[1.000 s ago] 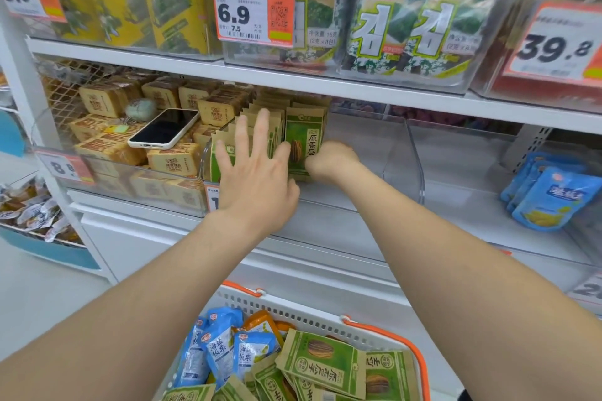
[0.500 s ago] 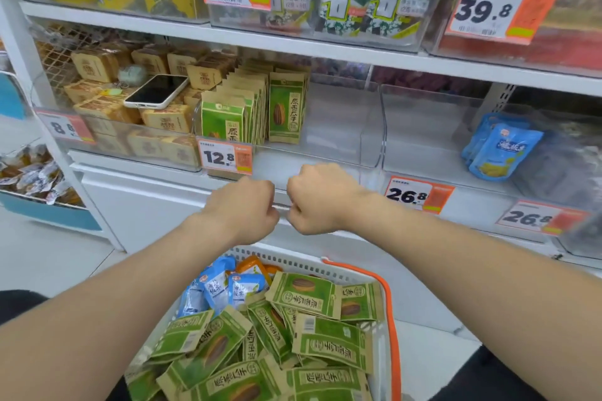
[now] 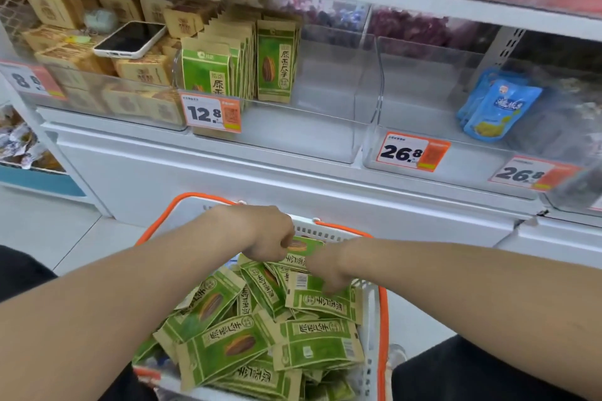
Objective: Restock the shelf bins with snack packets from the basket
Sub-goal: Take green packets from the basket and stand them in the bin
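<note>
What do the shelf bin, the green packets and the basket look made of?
Shelf bin: clear glossy plastic, likely acrylic; see-through, shiny edges. Green packets: matte kraft-like paper, brown edges, possibly laminated. Basket: white slotted plastic, orange rim.

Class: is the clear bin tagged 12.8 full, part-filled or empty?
Part-filled. Green packets stand upright at the left of the clear bin; its right side holds nothing.

Basket [image 3: 371,329]: white perforated walls, orange rim, standing on the floor below the shelf. It is heaped with green snack packets [image 3: 228,348], lying flat and overlapping at mixed angles. Clear shelf bin [image 3: 309,140], tagged 12.8: matching upright packets [image 3: 277,62] stand in rows, filling its left end only.
</note>
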The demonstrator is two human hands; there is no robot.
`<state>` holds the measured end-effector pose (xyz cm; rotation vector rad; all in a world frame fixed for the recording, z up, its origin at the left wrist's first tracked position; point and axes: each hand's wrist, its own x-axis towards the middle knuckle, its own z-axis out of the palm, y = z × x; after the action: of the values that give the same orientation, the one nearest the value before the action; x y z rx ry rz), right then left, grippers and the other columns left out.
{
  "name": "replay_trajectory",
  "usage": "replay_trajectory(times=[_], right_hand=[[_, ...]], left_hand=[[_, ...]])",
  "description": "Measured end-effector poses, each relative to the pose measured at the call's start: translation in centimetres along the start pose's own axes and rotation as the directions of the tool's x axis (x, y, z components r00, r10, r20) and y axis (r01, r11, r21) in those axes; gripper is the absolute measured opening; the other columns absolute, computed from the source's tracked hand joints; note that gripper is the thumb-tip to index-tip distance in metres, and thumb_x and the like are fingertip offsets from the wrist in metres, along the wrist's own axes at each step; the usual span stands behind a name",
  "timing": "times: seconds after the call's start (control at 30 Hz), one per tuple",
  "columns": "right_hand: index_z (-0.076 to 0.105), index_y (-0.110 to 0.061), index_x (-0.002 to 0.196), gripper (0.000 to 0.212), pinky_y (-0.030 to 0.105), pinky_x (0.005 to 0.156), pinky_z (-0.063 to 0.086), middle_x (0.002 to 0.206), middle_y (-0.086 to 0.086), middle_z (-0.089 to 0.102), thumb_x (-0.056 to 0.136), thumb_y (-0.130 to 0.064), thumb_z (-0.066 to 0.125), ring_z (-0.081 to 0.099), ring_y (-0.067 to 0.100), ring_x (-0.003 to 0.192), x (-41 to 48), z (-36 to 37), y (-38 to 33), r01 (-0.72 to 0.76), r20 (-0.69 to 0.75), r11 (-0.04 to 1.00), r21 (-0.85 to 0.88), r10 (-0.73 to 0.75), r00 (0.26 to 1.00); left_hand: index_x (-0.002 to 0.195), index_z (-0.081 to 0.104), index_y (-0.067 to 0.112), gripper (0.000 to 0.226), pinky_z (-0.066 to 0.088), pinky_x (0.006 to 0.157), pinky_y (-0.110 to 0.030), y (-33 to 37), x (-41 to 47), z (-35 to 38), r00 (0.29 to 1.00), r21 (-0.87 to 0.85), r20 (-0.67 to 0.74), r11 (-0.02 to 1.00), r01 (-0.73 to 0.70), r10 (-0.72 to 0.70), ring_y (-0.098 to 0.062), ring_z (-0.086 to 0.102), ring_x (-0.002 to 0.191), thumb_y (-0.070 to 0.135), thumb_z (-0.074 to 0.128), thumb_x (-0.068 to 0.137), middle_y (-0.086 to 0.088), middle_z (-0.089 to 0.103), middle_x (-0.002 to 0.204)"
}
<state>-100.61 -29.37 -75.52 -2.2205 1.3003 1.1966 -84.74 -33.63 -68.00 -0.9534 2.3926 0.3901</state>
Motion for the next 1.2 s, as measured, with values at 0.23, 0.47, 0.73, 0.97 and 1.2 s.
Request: replay_trajectory(times=[0.23,0.47,0.73,0.97,1.2], right_hand=[[0.065,-0.003,0.123,0.064,0.039,0.078,0.052,0.123,0.011,0.062,0.093,-0.059,0.066,0.06,0.03,0.11,2.2,4.2,-2.0,0.013,-0.08,0.999,0.047,-0.009,0.997],[0.065,-0.013,0.097,0.063,0.031,0.055,0.055,0.098,0.006,0.063,0.079,-0.073,0.061,0.063,0.022,0.075,1.4,2.6,-2.2,0.027,-0.226,0.983,0.184,0.016,0.974],[0.06,-0.016,0.082,0.046,0.033,0.069,0.042,0.074,0.0,0.062,0.102,-0.054,0.044,0.058,0.021,0.075,-0.5,-2.7,-0.2,0.132,-0.32,0.74,0.659,0.118,0.94],[0.069,0.0,0.088,0.06,0.036,0.068,0.047,0.078,0.01,0.064,0.104,-0.055,0.05,0.057,0.023,0.07,-2.4,-5.7,2.4,0.227,-0.322,0.465,0.856,0.136,0.937],[0.053,-0.016,0.059,0.048,0.035,0.06,0.04,0.06,0.003,0.052,0.088,-0.055,0.054,0.05,0.022,0.061,-4.2,-9.5,3.0,0.258,-0.479,0.425,0.868,0.573,0.665]], left_hand=[[0.129,0.064,0.019,0.034,0.048,0.082,-0.035,1.2,0.9,0.0,1.0,0.016,0.024,1.0,-0.02,0.02,-0.029,0.064,0.109,0.039,0.051,0.104,-0.007,0.064,0.126],[0.146,0.052,0.026,0.043,0.05,0.099,-0.039,1.2,0.9,0.2,0.992,0.096,0.127,0.995,-0.029,0.017,-0.026,0.057,0.125,0.033,0.056,0.104,-0.002,0.055,0.142],[0.147,0.05,0.025,0.083,0.05,0.1,-0.04,-0.7,0.9,-0.5,0.99,0.055,0.13,0.997,0.052,-0.059,-0.026,0.059,0.122,0.05,0.089,0.078,0.002,0.06,0.138],[0.098,0.061,0.03,0.034,0.042,0.083,-0.039,-3.1,0.3,-1.1,0.99,-0.186,-0.104,0.979,0.078,-0.099,-0.018,0.055,0.087,0.056,0.078,0.086,0.012,0.058,0.087],[0.099,0.066,0.038,0.023,0.036,0.084,-0.041,-5.6,-1.0,-3.0,0.935,-0.279,-0.294,0.954,0.114,-0.198,-0.019,0.059,0.1,0.059,0.07,0.091,0.015,0.064,0.091]])
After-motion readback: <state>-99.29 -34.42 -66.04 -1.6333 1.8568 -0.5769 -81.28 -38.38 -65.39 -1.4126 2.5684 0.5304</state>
